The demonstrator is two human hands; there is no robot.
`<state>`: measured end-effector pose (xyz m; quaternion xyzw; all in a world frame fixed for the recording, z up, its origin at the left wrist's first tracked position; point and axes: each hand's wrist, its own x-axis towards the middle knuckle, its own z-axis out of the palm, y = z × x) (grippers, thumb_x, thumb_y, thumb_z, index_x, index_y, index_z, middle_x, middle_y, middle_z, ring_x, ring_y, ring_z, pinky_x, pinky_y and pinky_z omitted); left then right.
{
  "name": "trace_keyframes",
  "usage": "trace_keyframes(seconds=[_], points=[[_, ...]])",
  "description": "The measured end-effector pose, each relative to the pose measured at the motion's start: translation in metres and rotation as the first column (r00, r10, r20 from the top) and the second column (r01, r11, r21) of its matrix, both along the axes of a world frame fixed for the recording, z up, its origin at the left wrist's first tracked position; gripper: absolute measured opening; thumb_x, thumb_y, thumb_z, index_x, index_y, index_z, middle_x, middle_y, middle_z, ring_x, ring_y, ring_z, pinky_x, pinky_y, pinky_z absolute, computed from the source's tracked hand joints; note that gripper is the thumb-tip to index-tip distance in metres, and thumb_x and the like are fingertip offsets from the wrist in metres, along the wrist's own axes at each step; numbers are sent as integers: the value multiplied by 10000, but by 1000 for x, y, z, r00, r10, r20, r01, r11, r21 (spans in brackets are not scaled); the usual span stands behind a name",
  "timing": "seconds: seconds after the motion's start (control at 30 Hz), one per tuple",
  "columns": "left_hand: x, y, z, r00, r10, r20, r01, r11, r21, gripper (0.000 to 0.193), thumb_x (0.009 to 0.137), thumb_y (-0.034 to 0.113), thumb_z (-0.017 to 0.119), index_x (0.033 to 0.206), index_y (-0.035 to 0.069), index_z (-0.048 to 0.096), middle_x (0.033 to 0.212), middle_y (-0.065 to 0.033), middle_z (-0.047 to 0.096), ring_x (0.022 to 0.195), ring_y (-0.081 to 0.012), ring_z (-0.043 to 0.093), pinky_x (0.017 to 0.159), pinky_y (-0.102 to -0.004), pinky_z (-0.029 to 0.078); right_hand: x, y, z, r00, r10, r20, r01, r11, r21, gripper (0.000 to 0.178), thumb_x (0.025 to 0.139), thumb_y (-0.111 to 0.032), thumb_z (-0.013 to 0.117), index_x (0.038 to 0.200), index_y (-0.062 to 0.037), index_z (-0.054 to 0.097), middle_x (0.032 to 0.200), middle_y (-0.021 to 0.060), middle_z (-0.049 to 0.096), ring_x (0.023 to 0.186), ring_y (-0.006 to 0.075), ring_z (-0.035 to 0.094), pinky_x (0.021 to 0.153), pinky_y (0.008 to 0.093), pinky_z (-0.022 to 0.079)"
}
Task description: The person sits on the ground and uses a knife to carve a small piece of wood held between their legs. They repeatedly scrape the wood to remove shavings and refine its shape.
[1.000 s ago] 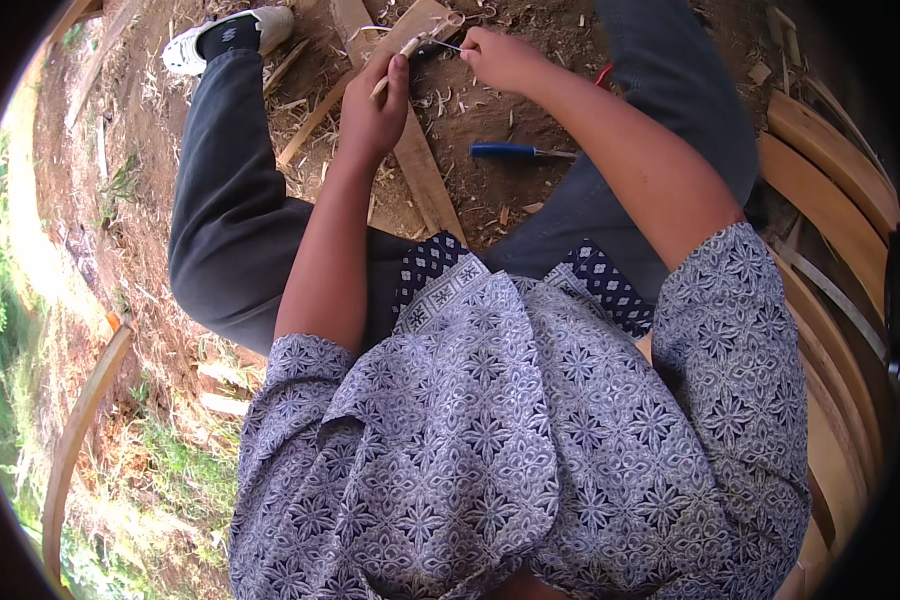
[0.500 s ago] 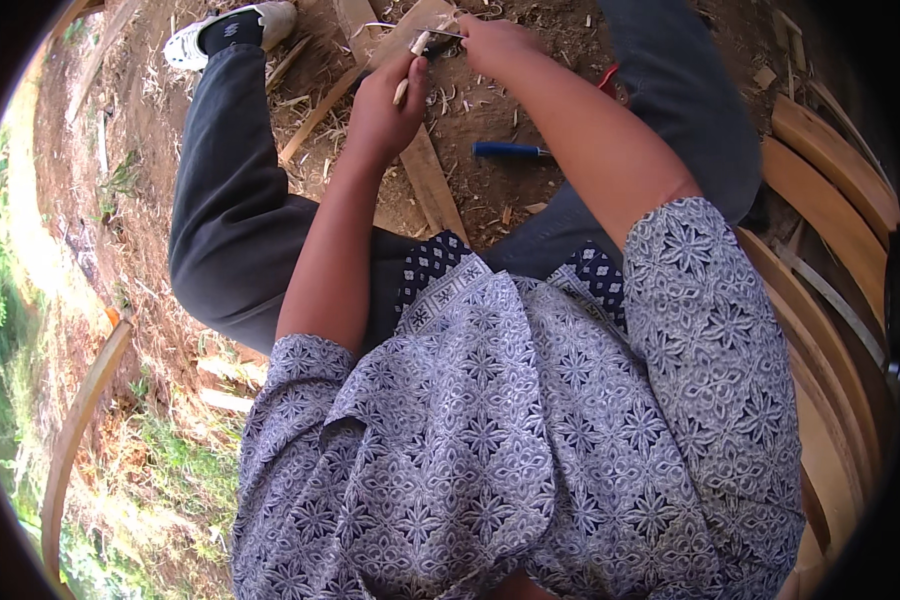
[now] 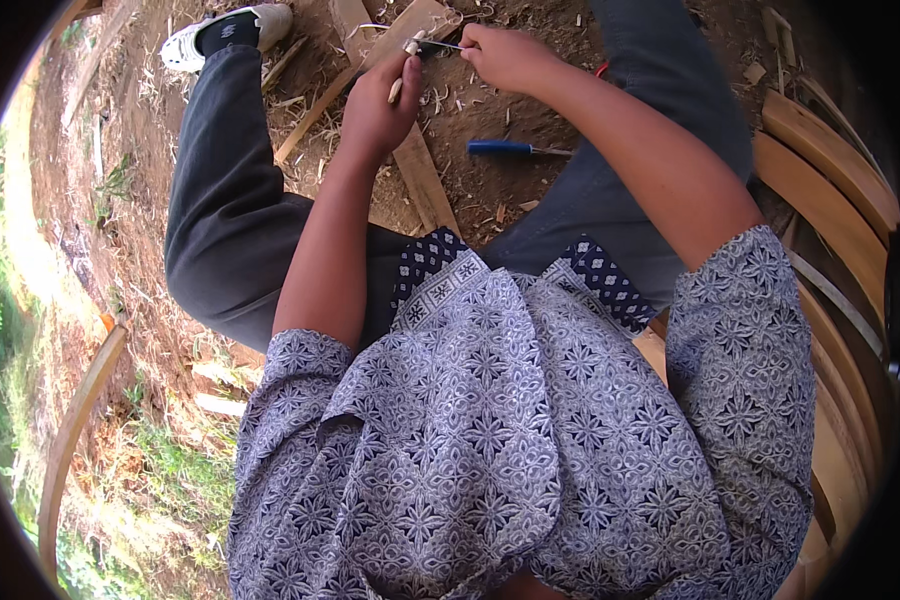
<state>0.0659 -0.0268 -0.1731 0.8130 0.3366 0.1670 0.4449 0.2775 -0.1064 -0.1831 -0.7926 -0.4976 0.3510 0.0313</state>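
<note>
Wrapped in my left hand (image 3: 378, 108) is a short pale wooden stick (image 3: 396, 91); its whittled upper end pokes out above the fist and its lower end shows below the thumb. My right hand (image 3: 507, 60) is closed on a knife, whose handle is hidden in the fingers. The thin knife blade (image 3: 440, 44) points left and reaches the stick's upper end. Between my legs, a tool with a blue handle (image 3: 498, 147) and a thin metal shaft lies on the dirt below both hands.
Flat boards (image 3: 425, 180) lie on the ground among scattered wood shavings. Something red (image 3: 601, 69) shows beside my right leg. Long wooden planks (image 3: 820, 190) are stacked at my right. Another wooden piece (image 3: 80, 430) stands at the far left near grass.
My right hand with the knife has moved slightly down, and its elbow has swung outward to the right. My left hand with the stick has shifted slightly left. More of the blue-handled tool shows.
</note>
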Motion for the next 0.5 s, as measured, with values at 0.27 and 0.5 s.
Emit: trace_keyframes(seconds=[0.27,0.5], points=[[-5,3,-6,999,-2,39,4,998,-55,304,1095,275,527,1027,1,640,794,-234,627,770,-457,627,705,-459,500,-13,23,16,999,30,44,-21,983,-181,270,1072,-358,524,1279,-213,620,1082,75,748,1018,281,731,868,495,549],[4,0,6,998,-45,-40,47,998,48,280,1063,296,557,979,37,621,851,-227,669,831,-462,652,722,-540,500,2,10,-23,988,-66,142,93,977,-193,271,1069,-362,526,1297,-248,616,1149,58,733,1075,282,719,904,501,549]])
